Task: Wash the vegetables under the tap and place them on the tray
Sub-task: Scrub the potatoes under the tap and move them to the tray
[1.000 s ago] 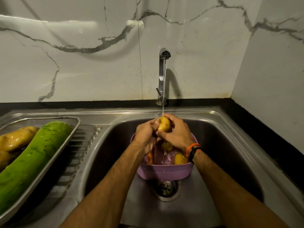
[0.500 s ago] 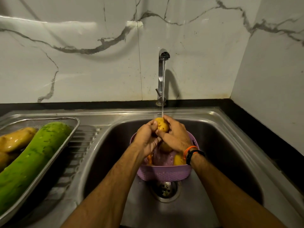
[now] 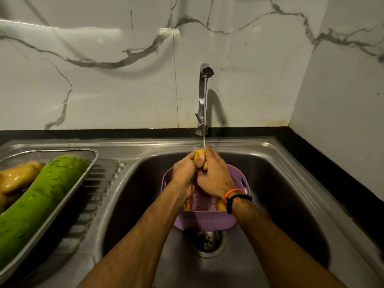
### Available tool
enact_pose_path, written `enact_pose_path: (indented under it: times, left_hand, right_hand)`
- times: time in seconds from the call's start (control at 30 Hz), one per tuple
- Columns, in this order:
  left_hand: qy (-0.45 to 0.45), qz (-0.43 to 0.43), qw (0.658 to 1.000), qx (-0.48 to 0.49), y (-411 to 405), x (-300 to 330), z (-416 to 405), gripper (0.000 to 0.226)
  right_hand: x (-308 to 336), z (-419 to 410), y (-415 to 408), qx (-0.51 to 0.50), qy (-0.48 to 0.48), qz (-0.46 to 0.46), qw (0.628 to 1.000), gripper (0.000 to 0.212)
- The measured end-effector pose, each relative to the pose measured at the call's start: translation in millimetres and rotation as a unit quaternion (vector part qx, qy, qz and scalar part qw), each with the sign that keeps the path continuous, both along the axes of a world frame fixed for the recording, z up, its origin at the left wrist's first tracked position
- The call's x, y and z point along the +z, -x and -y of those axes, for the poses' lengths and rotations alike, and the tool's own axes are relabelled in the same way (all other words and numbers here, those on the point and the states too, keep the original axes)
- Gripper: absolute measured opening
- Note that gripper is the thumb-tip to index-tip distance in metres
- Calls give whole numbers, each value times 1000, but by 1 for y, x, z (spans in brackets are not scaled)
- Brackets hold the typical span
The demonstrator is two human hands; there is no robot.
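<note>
- A steel tray (image 3: 91, 163) is being filled by a green gourd (image 3: 39, 202), well left of the grip.
- A yellow potato (image 3: 199, 153) is being clasped by the left hand (image 3: 185, 173) and right hand (image 3: 216, 177), fingers curled round it, under the tap (image 3: 202, 96) stream.
- Beneath the grip, a purple basket (image 3: 204, 221) is being held within the sink (image 3: 291, 194) walls.

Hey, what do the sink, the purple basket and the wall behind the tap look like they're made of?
Sink: looks like stainless steel, brushed grey with soft reflections and pressed drainer ridges.
Purple basket: probably plastic, matte, with a moulded dimpled wall and cut-out handle.
Wall: glossy white slabs with grey veins and visible joints, marble or marble-look tile; which one cannot be told.
</note>
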State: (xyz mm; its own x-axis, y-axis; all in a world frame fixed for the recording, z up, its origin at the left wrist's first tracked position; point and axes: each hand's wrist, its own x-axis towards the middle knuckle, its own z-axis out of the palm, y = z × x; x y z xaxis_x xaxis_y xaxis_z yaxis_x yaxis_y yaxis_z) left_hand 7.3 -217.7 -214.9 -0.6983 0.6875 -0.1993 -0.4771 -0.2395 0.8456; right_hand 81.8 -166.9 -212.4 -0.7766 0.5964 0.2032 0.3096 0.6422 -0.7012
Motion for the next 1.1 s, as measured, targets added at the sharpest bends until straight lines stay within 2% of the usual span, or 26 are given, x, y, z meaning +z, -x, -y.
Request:
enact_pose_path:
  times: [0.07, 0.17, 0.27, 0.33, 0.43, 0.5, 0.63, 0.77, 0.87, 0.97, 1.1]
  left_hand:
    - [0, 10, 999, 39, -3, 0, -2, 25]
    - [-3, 34, 996, 81, -2, 1, -2, 24]
    - [-3, 20, 999, 46, -2, 1, 0, 23]
    - [-11, 23, 999, 36, -3, 1, -1, 24]
    - [-15, 52, 995, 82, -3, 1, -6, 26]
    - [-19, 56, 995, 82, -1, -3, -8, 26]
    - [-20, 35, 999, 21, -1, -6, -9, 37]
    - [-34, 76, 995, 63, 0, -8, -16, 31]
    - [-38, 98, 993, 57, 1, -13, -15, 31]
    - [-32, 64, 997, 5, 1, -13, -12, 27]
    - [-25, 74, 996, 49, 0, -10, -16, 28]
  right_hand:
    - [-5, 0, 1, 0, -11, -3, 1000, 76]
    - [-7, 4, 2, -10, -43, -42, 998, 61]
    - [-7, 5, 8, -4, -22, -10, 1000, 76]
    - [-8, 5, 9, -14, -18, -15, 1000, 78]
    - [-8, 6, 5, -35, -57, -85, 994, 56]
    - [-7, 6, 6, -40, -68, -97, 992, 48]
    - [-7, 3, 9, -41, -30, -57, 997, 70]
    - [-11, 3, 5, -57, -61, -135, 987, 42]
    - [-14, 3, 12, -42, -46, -94, 994, 53]
    - [-13, 1, 15, -45, -34, -53, 997, 65]
    - [-11, 2, 6, -72, -74, -128, 986, 44]
